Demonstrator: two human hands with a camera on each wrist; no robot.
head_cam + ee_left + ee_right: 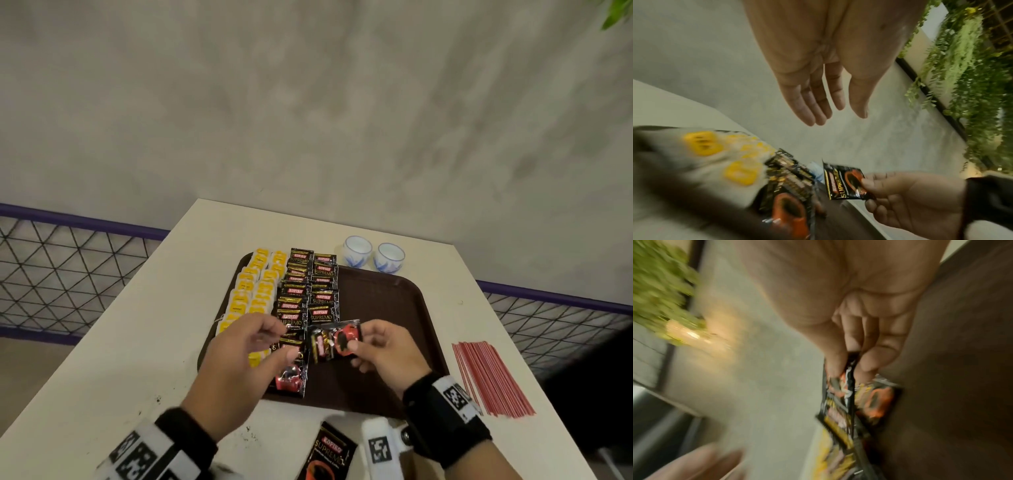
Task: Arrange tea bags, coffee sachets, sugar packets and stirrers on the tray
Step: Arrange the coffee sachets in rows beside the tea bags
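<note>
My right hand (383, 353) pinches a coffee sachet (337, 339) above the brown tray (394, 301) on the desk (137, 342), while my left hand (239, 359) hovers with fingers straight and empty over the rows of coffee sachets (301, 294) beside the tea bags (255, 287); stirrers (489, 377) lie right of the tray.

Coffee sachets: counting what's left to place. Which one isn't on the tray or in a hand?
The Kopiko sachet lying on the white table, nearest the person, below the tray.

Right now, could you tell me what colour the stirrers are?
Red stirrers, clearest in the head view.
</note>
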